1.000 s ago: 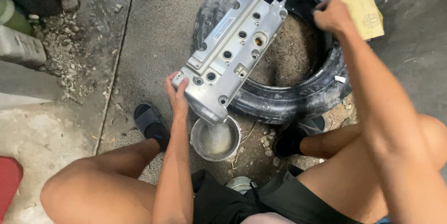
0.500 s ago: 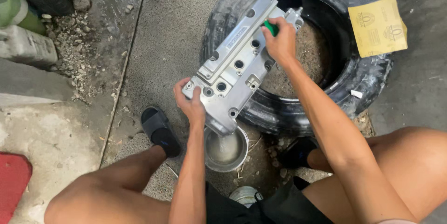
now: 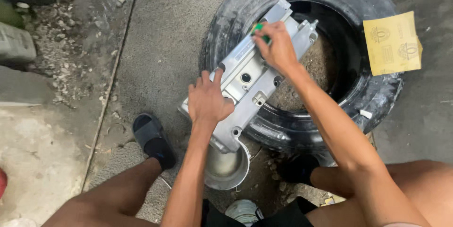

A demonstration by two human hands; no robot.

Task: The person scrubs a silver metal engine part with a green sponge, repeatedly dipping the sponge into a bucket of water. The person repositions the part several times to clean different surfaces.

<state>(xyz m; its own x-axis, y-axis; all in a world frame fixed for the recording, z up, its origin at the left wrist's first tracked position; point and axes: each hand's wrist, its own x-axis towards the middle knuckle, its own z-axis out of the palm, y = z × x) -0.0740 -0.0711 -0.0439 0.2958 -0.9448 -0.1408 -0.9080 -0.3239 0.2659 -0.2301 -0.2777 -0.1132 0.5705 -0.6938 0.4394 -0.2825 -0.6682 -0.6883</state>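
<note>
1. Head view, nearest to me: bare knees frame the bottom edge, with a small white-lidded container (image 3: pixel 244 210) between them at 6 o'clock.
2. Just above that I see a round metal bowl (image 3: pixel 226 168) on the ground, partly tucked under the low end of the cover.
3. At about 8 o'clock from the bowl, a foot in a dark sandal (image 3: pixel 153 140) rests on the concrete floor (image 3: pixel 155 43).
4. My left hand (image 3: pixel 207 100) lies flat on the lower end of the silver engine cover (image 3: pixel 247 78), fingers spread and pointing toward 12 o'clock, pressing down rather than pinching anything.
5. The engine cover sits tilted, its low end over the bowl and its upper end leaning on the black tyre (image 3: pixel 302 57), running from 7 o'clock up to 1 o'clock.
6. My right hand (image 3: pixel 276 48) rests on the cover's upper half, fingers curled together around a small green pad (image 3: pixel 259 33) (only a corner of it shows).
7. Farther out, at 3 o'clock from that hand, a sheet of yellow sandpaper (image 3: pixel 391 43) lies on the tyre's right wall.
8. Far left, loose gravel (image 3: pixel 61 33) lies scattered at 10 o'clock.
</note>
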